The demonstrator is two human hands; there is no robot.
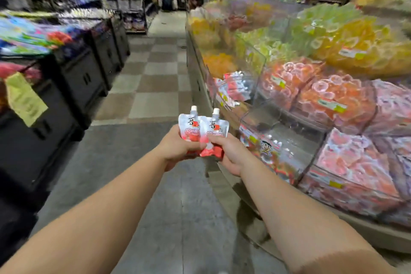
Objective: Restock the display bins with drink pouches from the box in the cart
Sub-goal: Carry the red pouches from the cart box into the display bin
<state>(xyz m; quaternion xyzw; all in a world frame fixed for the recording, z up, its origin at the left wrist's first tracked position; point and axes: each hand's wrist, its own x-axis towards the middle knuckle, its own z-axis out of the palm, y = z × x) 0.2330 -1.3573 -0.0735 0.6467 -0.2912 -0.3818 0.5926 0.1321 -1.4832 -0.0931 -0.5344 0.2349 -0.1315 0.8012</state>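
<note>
Your two arms reach out into the middle of the frame. Your left hand point(178, 147) is curled around the bottom of one drink pouch point(190, 128). Your right hand point(230, 153) pinches the bottom of a second drink pouch point(214, 134). The two pouches are white and red, each with a little white cap on top. They stand upright, side by side, and they overlap a bit, with the right one in front. You hold them up over the grey floor point(182, 207), just left of the display stand.

The clear display bins point(287, 140) fill the right side of the frame. The nearest clear bin, right beside your right hand, has a cartoon face sticker on its front. A bin a little higher up, at middle right, holds a few more red and white pouches point(235, 88). Other bins hold bags of orange, pink, yellow and green sweets point(333, 98).

On the left side of the frame are black stands point(73, 87) with colourful packs on top. A yellow tag point(24, 98) hangs at the far left. The checkered floor point(155, 78) runs up the middle to far shelves. The picture is blurry.
</note>
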